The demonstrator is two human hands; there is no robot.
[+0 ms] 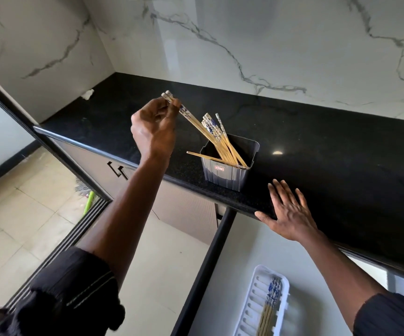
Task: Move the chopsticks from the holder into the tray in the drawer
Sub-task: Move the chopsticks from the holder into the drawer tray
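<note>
A grey rectangular holder point(225, 174) stands near the front edge of the black counter and holds several wooden chopsticks point(216, 135) with blue-and-white tops. My left hand point(153, 127) pinches the top ends of two chopsticks point(191, 118), whose lower ends still slant into the holder. My right hand point(290, 213) lies flat and open on the counter edge, right of the holder. Below it, a white ribbed tray point(256, 299) in the open drawer holds a few chopsticks point(270, 309).
The black counter point(329, 154) runs along a white marble wall. The open drawer point(230, 251) has a dark front rim at its left. A cabinet door with a black handle point(118, 169) is below the counter. A green-handled broom point(88, 202) lies on the tiled floor.
</note>
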